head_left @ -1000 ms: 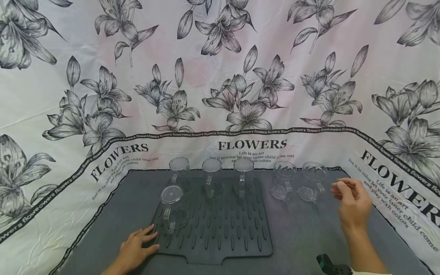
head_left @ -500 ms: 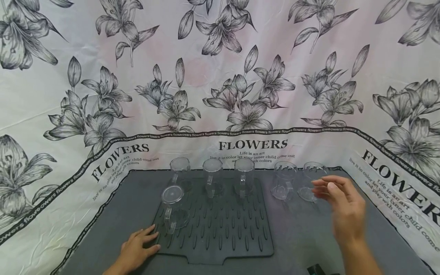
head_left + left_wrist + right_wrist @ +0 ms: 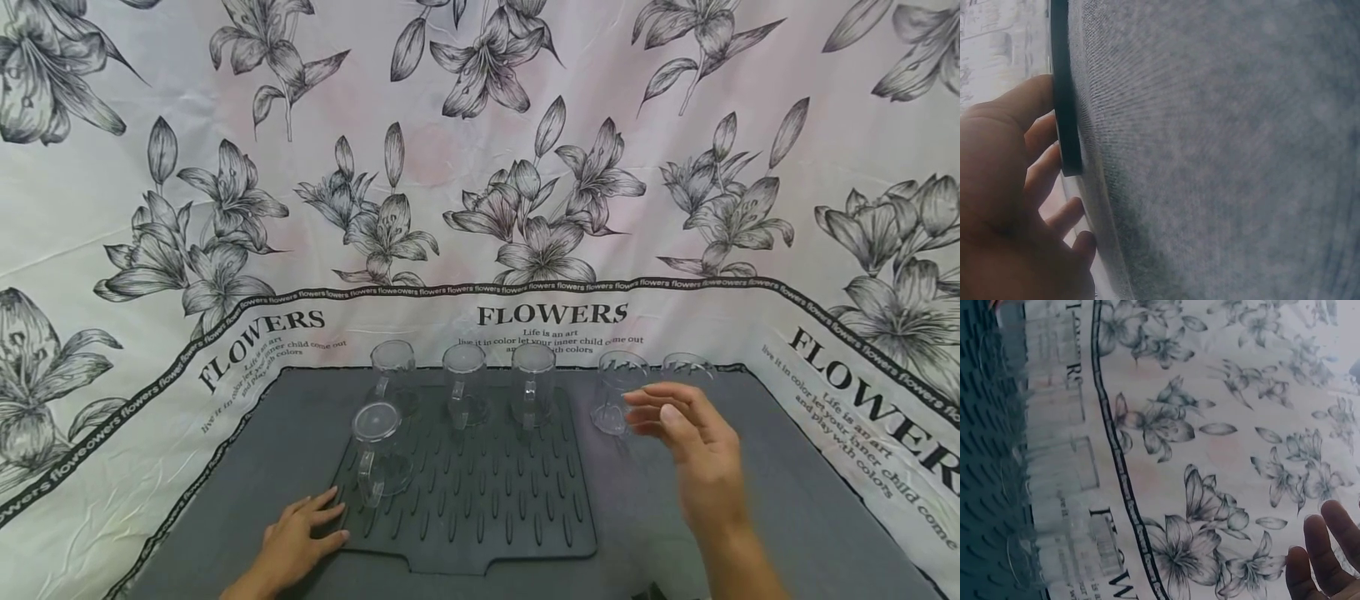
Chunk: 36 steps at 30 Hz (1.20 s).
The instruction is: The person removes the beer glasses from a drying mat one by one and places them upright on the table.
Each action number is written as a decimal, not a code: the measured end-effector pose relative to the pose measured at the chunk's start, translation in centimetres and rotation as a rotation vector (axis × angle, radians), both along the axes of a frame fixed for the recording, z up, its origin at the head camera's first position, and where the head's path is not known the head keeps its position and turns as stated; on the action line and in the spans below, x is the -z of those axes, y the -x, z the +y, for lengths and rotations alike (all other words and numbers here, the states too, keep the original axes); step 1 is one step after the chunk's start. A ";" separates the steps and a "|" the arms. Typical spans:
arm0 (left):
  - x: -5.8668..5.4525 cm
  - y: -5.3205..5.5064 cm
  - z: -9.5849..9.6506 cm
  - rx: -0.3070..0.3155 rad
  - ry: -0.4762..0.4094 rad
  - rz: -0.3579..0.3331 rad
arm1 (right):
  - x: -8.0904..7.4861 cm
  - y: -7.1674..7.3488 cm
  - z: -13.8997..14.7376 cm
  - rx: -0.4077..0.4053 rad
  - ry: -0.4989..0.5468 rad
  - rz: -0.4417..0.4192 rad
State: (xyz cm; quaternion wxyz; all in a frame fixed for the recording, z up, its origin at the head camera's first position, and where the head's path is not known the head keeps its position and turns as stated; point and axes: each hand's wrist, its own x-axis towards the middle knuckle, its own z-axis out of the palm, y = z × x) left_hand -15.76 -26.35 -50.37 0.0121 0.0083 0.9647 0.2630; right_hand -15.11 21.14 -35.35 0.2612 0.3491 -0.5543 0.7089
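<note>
A dark ribbed drying mat [image 3: 480,533] lies on the grey table. My left hand [image 3: 296,537] rests its fingertips against the mat's left edge; in the left wrist view its fingers [image 3: 1041,169] touch that dark edge. A clear glass mug [image 3: 382,454] stands at the mat's front left, seemingly upside down. Along the mat's back stand a left mug [image 3: 393,383], a middle mug [image 3: 465,387] and a right mug [image 3: 532,387]. My right hand [image 3: 697,450], empty with loosely bent fingers, is just right of a glass mug [image 3: 611,408] and partly hides another mug [image 3: 688,362] behind it.
A white cloth [image 3: 555,192] printed with flowers hangs behind and around the table. The grey tabletop [image 3: 802,500] extends to the right of the mat. The mat has a tab [image 3: 447,565] at its front edge.
My right hand has moved left from beside the rightmost mug, passing in front of it toward its neighbour. The left hand and all the mugs have stayed put.
</note>
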 end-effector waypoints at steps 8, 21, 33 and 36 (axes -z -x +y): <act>-0.1 0.1 0.0 0.001 0.003 -0.010 | -0.1 -0.5 -2.9 0.063 -0.133 -0.125; 0.1 0.1 0.1 -0.002 -0.006 0.000 | 1.3 0.6 -7.9 -0.050 -0.204 -0.202; 0.1 0.1 -0.1 -0.004 -0.006 -0.009 | 3.9 1.4 -12.2 -0.169 -0.241 -0.308; 0.0 0.0 -0.2 -0.002 0.002 -0.008 | 4.6 1.6 -13.4 -0.197 -0.246 -0.334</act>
